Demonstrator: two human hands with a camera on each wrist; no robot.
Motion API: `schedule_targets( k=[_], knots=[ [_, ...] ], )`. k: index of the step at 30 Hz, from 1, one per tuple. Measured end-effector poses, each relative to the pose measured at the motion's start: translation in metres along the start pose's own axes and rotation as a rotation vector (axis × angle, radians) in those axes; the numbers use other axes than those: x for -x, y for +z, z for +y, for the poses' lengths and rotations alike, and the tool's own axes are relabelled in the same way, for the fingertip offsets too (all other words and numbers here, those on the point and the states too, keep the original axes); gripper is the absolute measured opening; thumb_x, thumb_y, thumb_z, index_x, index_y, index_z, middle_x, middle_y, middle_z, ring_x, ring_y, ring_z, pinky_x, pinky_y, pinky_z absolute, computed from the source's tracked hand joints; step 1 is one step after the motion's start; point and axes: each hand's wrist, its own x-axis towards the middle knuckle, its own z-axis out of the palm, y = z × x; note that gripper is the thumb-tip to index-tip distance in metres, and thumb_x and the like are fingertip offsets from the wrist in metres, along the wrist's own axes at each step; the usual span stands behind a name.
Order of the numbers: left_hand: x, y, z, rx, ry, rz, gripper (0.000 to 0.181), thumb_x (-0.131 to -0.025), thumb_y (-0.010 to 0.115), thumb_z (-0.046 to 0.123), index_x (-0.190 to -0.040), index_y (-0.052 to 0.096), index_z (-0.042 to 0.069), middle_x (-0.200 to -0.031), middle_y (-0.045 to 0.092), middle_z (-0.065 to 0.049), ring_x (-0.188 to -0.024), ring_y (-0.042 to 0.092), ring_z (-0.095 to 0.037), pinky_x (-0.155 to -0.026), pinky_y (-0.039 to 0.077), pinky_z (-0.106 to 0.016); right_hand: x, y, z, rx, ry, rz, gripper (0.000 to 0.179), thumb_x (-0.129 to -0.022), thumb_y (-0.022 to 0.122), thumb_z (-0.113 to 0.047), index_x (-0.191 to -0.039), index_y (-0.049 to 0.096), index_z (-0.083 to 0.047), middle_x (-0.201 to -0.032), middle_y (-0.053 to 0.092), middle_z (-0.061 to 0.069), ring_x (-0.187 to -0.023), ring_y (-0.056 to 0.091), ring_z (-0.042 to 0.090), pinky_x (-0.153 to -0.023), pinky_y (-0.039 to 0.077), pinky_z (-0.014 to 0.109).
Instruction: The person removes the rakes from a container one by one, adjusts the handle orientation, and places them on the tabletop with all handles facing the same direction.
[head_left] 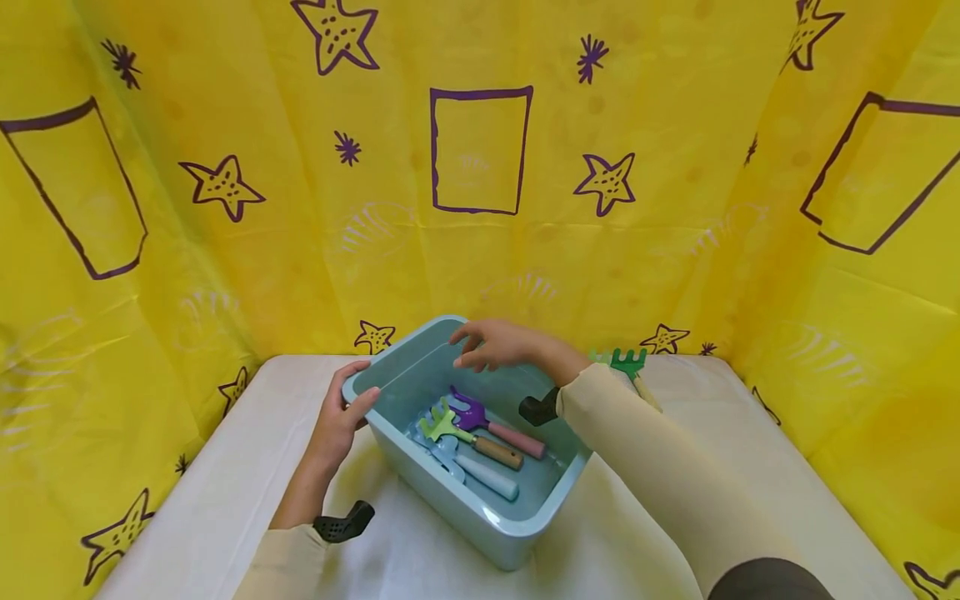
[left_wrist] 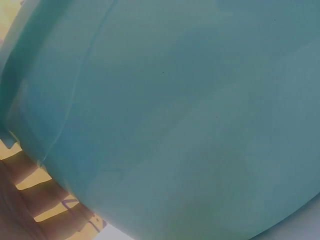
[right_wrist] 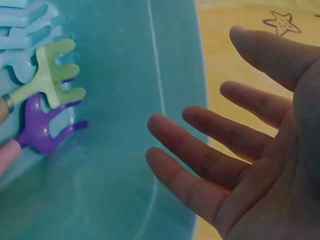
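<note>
A light blue plastic tub (head_left: 450,504) stands turned at an angle on the table. My left hand (head_left: 341,417) grips its left corner, thumb over the rim and fingers (left_wrist: 47,197) against the outside. Above the tub's far side hovers my right hand (head_left: 498,343), fingers spread and slightly bent, holding nothing. Inside lie a light green hand rake (head_left: 497,451) with a wooden handle, a purple hand fork (right_wrist: 42,130) with a pink handle, and light blue garden tools (head_left: 487,477), partly overlapping.
Behind the right forearm, a green hand rake (head_left: 628,362) with a pale handle lies on the white-covered table (head_left: 285,408), partly hidden. Another lighter green tip (head_left: 600,357) shows beside it. Yellow patterned cloth (head_left: 480,267) walls the table at the back and sides.
</note>
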Motion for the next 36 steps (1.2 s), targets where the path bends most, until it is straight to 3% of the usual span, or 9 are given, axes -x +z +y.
schedule_targets(
  k=[7, 15, 22, 29, 36],
  knots=[
    [0.0, -0.001, 0.001, 0.009, 0.005, 0.002, 0.056, -0.097, 0.059, 0.027, -0.146, 0.033, 0.019, -0.147, 0.036, -0.013, -0.125, 0.043, -0.041, -0.096, 0.041, -0.061, -0.01, 0.016, 0.01, -0.115, 0.025, -0.056, 0.047, -0.097, 0.061, -0.025, -0.139, 0.049, -0.009, -0.126, 0.06, 0.013, -0.1, 0.065, 0.029, -0.088, 0.052, 0.04],
    [-0.001, -0.001, 0.001, 0.009, 0.008, 0.001, 0.057, -0.097, 0.059, 0.029, -0.147, 0.032, 0.018, -0.147, 0.036, -0.013, -0.124, 0.043, -0.04, -0.096, 0.041, -0.061, -0.016, 0.028, 0.022, -0.197, 0.097, -0.095, 0.045, -0.097, 0.06, -0.027, -0.138, 0.05, -0.01, -0.125, 0.06, 0.01, -0.099, 0.066, 0.027, -0.09, 0.052, 0.043],
    [-0.001, -0.001, 0.001, 0.013, 0.007, -0.006, 0.057, -0.098, 0.058, 0.028, -0.147, 0.032, 0.017, -0.147, 0.035, -0.013, -0.125, 0.044, -0.04, -0.096, 0.041, -0.06, -0.02, 0.037, 0.036, -0.214, 0.205, -0.245, 0.049, -0.095, 0.061, -0.033, -0.138, 0.051, -0.01, -0.126, 0.059, 0.009, -0.114, 0.059, 0.037, -0.098, 0.046, 0.05],
    [0.0, -0.001, 0.002, 0.013, 0.001, -0.013, 0.058, -0.098, 0.058, 0.028, -0.148, 0.031, 0.018, -0.148, 0.035, -0.013, -0.126, 0.043, -0.039, -0.097, 0.041, -0.059, -0.019, 0.046, 0.038, -0.233, 0.312, -0.355, 0.047, -0.095, 0.061, -0.032, -0.136, 0.053, -0.01, -0.128, 0.059, 0.016, -0.117, 0.056, 0.041, -0.098, 0.043, 0.055],
    [0.0, 0.0, 0.0, 0.014, 0.008, -0.007, 0.057, -0.098, 0.058, 0.029, -0.147, 0.032, 0.018, -0.147, 0.036, -0.013, -0.124, 0.044, -0.039, -0.097, 0.04, -0.061, -0.018, 0.053, 0.039, -0.216, 0.407, -0.428, 0.04, -0.094, 0.063, -0.032, -0.129, 0.059, -0.015, -0.123, 0.059, 0.011, -0.115, 0.054, 0.043, -0.097, 0.044, 0.056]
  ],
)
